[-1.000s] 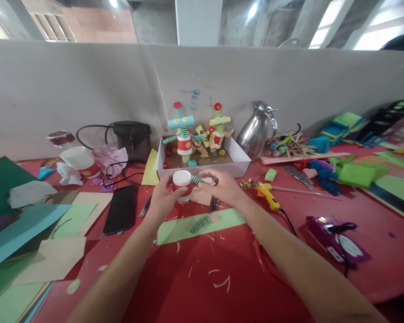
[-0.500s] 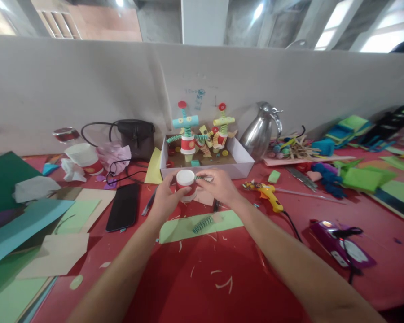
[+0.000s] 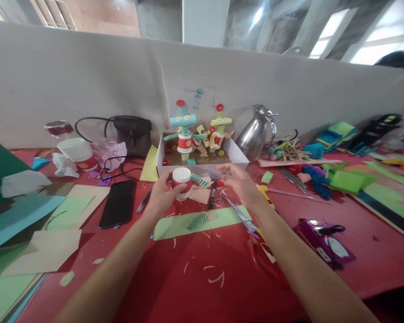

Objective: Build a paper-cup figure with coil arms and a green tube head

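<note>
Clutter covered the red table (image 3: 175,291): sheets of coloured paper at the left, a black phone (image 3: 117,204), a black bag (image 3: 133,134), a steel jug (image 3: 256,132) and a white box (image 3: 202,169) of paper robots against the pale partition (image 3: 87,80). Above that partition showed concrete beams and bright windows (image 3: 373,45). The left hand (image 3: 161,195) was curled around a red-and-white cup (image 3: 182,181), held upright just in front of the box, with a green paper coil (image 3: 199,180) sticking out of its side. The right hand (image 3: 240,181) hovered beside it, fingers spread wide and holding nothing. A green strip (image 3: 222,217) lay near the wrists, a second coil (image 3: 198,221) resting on it.
</note>
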{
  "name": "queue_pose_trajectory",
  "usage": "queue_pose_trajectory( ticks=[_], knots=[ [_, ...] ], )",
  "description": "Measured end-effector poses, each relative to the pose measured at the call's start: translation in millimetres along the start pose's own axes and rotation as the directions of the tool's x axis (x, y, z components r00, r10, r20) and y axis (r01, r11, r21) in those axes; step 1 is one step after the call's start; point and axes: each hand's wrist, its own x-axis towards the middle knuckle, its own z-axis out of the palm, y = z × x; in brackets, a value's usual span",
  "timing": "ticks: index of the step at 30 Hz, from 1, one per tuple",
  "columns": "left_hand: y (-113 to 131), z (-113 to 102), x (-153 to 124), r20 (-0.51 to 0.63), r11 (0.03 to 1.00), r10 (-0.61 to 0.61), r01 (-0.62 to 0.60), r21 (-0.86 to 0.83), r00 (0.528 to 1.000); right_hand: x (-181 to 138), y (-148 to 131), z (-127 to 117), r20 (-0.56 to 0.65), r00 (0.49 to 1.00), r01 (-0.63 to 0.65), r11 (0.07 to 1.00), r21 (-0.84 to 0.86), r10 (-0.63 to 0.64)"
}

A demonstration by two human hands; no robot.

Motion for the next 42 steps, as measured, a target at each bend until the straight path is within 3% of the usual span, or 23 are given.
queue_pose_trajectory(
  ticks=[4,7,12,19,25,32,42],
  knots=[
    [-0.6,0.6,0.6,0.001,1.000,0.011,-0.011,0.004,1.000,-11.1,5.6,5.5,0.155,0.948,0.310,0.913,-0.265,-0.277],
    [-1.7,-0.2,0.5,0.000,1.000,0.012,-0.012,0.025,1.000,-12.6,9.0,21.0,0.106,0.934,0.356,0.856,-0.376,-0.342],
    [-3.6,-1.5,0.5,0.007,1.000,0.014,-0.014,0.022,1.000,-10.6,15.7,35.5,0.008,0.955,0.269,0.858,-0.438,-0.295],
    [-2.5,-0.5,1.2,0.014,0.999,0.024,-0.025,0.027,1.000,-14.1,11.7,34.2,-0.066,0.992,0.092,0.977,-0.192,-0.107],
    [0.4,0.3,0.0,0.015,0.999,0.018,-0.018,0.031,1.000,-15.6,3.7,39.8,-0.092,0.995,0.027,0.990,-0.138,-0.040],
    [1.2,0.1,0.0,0.011,0.999,0.003,-0.003,0.041,1.000,-10.1,13.7,45.6,-0.149,0.988,-0.053,0.999,-0.011,0.051],
    [-0.9,-1.1,1.1,0.012,1.000,0.003,-0.003,0.021,1.000,-11.5,19.5,44.8,-0.092,0.988,-0.116,0.991,0.067,0.122]
  ],
)
